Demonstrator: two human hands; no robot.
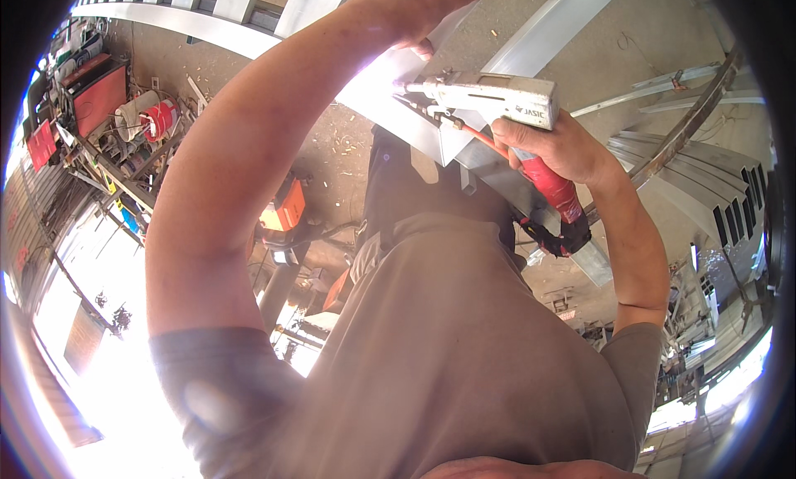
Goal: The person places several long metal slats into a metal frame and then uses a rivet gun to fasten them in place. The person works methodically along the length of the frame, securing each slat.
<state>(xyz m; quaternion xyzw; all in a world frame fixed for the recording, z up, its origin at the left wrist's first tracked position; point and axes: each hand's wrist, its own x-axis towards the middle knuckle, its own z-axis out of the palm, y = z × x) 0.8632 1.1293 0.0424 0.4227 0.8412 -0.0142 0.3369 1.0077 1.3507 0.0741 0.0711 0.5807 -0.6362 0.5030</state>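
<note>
My right hand is wrapped round the red lower grip of a welding gun with a pale metal body. Its nozzle points left, into a bright white glare on a silvery metal profile. An orange-red line runs along the gun's underside, and a dark sheathed cable hangs below the grip. Across the top, my left hand reaches over the metalwork just beyond the nozzle, its thumb apart from the fingers. The upper edge cuts off part of that hand, and glare hides the exact spot at the nozzle tip.
A slatted metal frame spans the upper left. Another flat metal length lies at the upper right, near a curved dark bar and stacked metal profiles. An orange-and-grey device and a red-and-white bucket stand to the left.
</note>
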